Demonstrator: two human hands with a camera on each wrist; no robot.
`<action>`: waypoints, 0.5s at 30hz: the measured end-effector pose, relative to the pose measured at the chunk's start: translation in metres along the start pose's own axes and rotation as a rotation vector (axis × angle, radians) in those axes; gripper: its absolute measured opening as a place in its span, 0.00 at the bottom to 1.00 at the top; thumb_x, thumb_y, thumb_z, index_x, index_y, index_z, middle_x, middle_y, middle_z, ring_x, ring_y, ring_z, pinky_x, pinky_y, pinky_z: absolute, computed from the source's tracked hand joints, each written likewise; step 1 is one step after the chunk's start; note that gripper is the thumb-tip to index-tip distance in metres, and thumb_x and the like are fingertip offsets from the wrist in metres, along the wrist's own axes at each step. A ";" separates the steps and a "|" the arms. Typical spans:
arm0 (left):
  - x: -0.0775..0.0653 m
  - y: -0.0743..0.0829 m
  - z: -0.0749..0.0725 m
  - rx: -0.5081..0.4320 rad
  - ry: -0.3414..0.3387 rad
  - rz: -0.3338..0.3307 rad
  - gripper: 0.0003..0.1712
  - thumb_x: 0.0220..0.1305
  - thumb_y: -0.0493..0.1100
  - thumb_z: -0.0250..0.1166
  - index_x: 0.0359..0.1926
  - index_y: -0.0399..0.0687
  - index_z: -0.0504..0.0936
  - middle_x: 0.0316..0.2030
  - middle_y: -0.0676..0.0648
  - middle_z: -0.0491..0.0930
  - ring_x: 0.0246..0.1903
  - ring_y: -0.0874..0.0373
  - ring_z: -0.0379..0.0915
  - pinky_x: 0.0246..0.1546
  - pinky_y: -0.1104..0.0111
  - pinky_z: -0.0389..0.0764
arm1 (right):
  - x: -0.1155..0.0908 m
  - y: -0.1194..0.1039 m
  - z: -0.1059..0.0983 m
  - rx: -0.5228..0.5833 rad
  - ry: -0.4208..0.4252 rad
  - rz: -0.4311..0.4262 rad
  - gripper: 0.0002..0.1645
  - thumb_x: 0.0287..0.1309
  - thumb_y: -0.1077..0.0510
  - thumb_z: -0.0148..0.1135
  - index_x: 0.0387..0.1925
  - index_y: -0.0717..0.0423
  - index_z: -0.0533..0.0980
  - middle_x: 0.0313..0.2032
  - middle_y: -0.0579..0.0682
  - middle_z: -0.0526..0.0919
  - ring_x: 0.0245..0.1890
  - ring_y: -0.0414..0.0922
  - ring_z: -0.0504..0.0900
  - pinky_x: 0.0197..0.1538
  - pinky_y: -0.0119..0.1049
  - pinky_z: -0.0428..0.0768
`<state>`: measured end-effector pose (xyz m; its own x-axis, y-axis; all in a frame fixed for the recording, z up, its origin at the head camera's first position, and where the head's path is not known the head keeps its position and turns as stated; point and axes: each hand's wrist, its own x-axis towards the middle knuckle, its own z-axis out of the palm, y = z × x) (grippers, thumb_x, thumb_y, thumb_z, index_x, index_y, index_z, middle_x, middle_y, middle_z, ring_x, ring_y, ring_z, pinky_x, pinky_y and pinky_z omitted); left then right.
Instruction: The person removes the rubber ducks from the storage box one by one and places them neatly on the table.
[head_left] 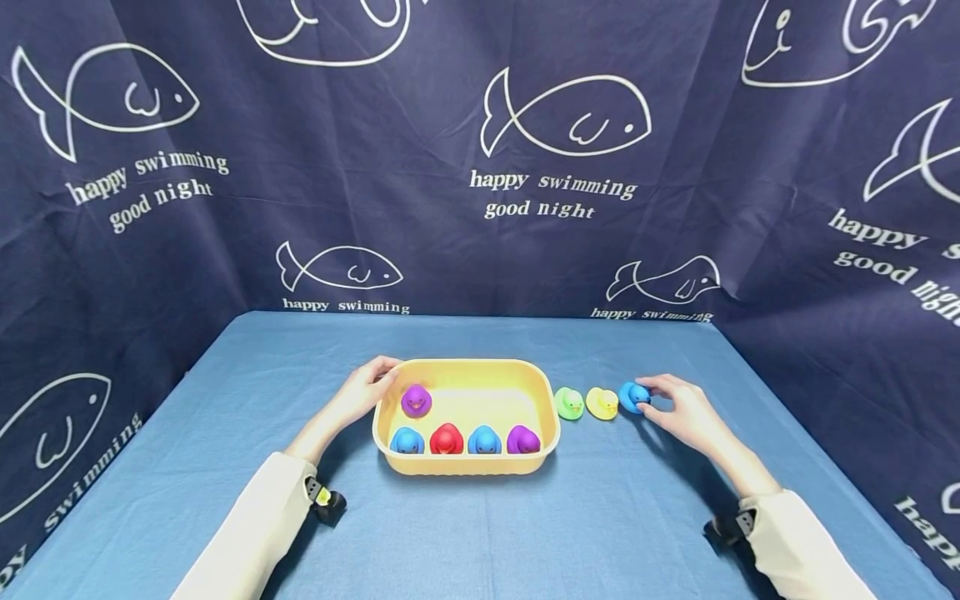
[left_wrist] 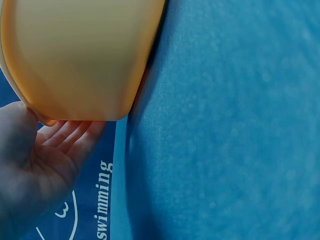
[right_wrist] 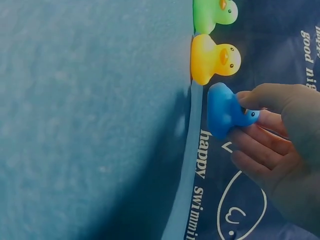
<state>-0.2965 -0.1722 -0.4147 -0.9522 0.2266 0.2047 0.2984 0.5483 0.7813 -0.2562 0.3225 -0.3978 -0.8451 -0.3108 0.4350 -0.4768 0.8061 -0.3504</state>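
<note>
A pale yellow plastic tub (head_left: 465, 465) stands on the table. My left hand (head_left: 369, 382) holds its far left corner, the thumb near the rim and the fingers (left_wrist: 86, 137) partly hidden behind the wall. To the right of the tub my right hand (head_left: 684, 406) pinches a blue rubber duck (right_wrist: 222, 111) between thumb and fingers. Left of this duck, a yellow rubber duck (head_left: 602, 403) and a green rubber duck (head_left: 569, 403) sit in a row, the green one close by the tub's right side.
Inside the tub, a purple duck (head_left: 416, 401) sits at the back left. Along its front wall are a blue duck (head_left: 407, 441), a red duck (head_left: 446, 439), another blue duck (head_left: 484, 440) and another purple duck (head_left: 522, 440). Dark printed curtains (head_left: 480, 250) surround the blue-covered table (head_left: 480, 533).
</note>
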 end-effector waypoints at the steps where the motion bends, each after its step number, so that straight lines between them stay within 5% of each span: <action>1: 0.000 0.000 0.000 -0.001 0.000 0.001 0.16 0.68 0.42 0.54 0.52 0.39 0.76 0.46 0.40 0.81 0.45 0.49 0.77 0.47 0.60 0.75 | 0.000 0.001 0.000 0.005 -0.009 0.008 0.21 0.49 0.66 0.67 0.47 0.67 0.77 0.42 0.61 0.81 0.39 0.56 0.81 0.44 0.52 0.79; 15: 0.000 0.000 0.000 0.000 -0.003 0.002 0.16 0.68 0.43 0.54 0.52 0.39 0.76 0.46 0.39 0.81 0.45 0.49 0.77 0.47 0.60 0.76 | -0.002 0.005 0.000 0.032 -0.108 0.097 0.22 0.52 0.64 0.65 0.50 0.68 0.75 0.45 0.63 0.80 0.42 0.58 0.82 0.47 0.55 0.78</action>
<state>-0.2964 -0.1718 -0.4143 -0.9515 0.2301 0.2040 0.2999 0.5476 0.7811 -0.2571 0.3274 -0.4002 -0.9080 -0.2856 0.3065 -0.3974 0.8191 -0.4138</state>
